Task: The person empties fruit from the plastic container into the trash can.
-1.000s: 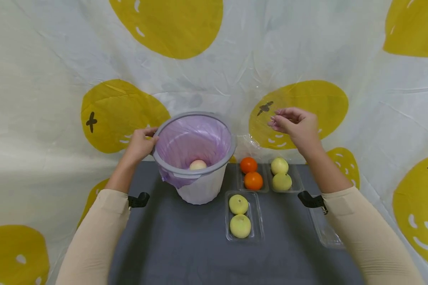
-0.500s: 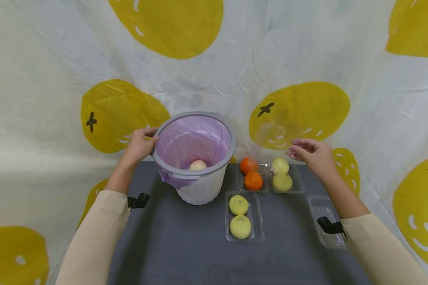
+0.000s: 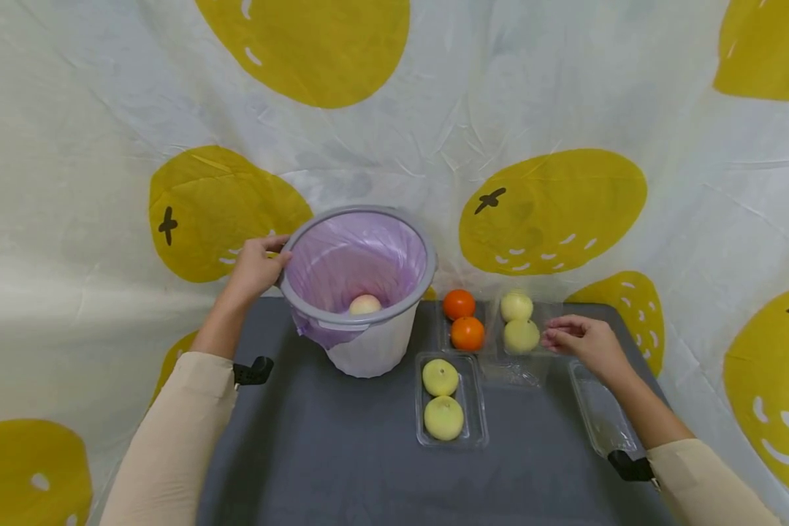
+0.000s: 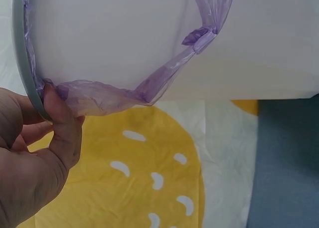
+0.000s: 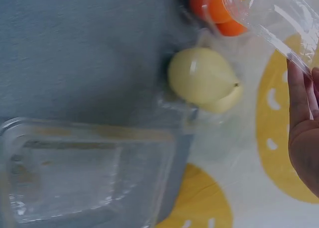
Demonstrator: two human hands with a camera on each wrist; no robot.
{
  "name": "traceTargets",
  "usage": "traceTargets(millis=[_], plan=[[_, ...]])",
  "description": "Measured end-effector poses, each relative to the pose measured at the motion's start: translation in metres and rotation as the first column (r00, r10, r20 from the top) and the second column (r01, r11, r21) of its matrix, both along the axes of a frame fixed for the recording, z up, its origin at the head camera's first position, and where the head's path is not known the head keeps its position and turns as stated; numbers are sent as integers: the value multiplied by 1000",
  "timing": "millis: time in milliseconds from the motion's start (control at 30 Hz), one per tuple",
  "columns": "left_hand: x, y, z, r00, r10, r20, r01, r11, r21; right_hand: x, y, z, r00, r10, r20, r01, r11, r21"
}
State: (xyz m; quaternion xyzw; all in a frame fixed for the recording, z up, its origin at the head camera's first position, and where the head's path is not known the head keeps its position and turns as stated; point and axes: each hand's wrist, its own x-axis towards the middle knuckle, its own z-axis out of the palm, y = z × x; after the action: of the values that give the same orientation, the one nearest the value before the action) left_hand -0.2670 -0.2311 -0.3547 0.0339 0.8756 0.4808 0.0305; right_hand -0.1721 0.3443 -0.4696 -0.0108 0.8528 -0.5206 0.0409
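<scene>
My left hand [image 3: 258,269] pinches the grey rim of a white bin [image 3: 371,347]. A purple bag [image 3: 361,248] lines the bin, its edge folded over the rim; in the left wrist view the thumb [image 4: 57,106] presses on that rim. A pale round fruit [image 3: 364,305] lies inside. My right hand [image 3: 592,347] pinches the edge of a clear plastic container [image 3: 513,374], held above the table in front of two yellow-green fruits [image 3: 521,334]. The container [image 5: 279,18] is nearly see-through, and its contents cannot be made out in the right wrist view.
Two orange fruits [image 3: 467,334] sit in a clear tray right of the bin. Nearer, another clear tray [image 3: 472,431] holds two yellow-green fruits. A clear tray [image 3: 605,420] without fruit lies by the table's right edge. A lemon-patterned cloth [image 3: 394,146] hangs behind.
My right hand has come down and to the right, bringing the clear container from in front of the cloth to low over the fruit trays. The left hand stays on the rim.
</scene>
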Motion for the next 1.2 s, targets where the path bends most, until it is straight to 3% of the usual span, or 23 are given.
traceTargets(millis=[267,567,867,1200], plan=[[1,1,0,1000,3,-13,-3,1000,-9,13,11,-21,983,45,180,-54,997,49],[1,1,1,1000,3,-15,-3,1000,-12,20,23,-43,936,128,329,-135,991,-1],[0,1,1,1000,12,-15,-13,1000,-21,22,33,-59,903,177,391,-181,983,-28],[1,1,0,1000,11,0,-11,1000,-23,23,34,-70,900,183,396,-190,981,-22]])
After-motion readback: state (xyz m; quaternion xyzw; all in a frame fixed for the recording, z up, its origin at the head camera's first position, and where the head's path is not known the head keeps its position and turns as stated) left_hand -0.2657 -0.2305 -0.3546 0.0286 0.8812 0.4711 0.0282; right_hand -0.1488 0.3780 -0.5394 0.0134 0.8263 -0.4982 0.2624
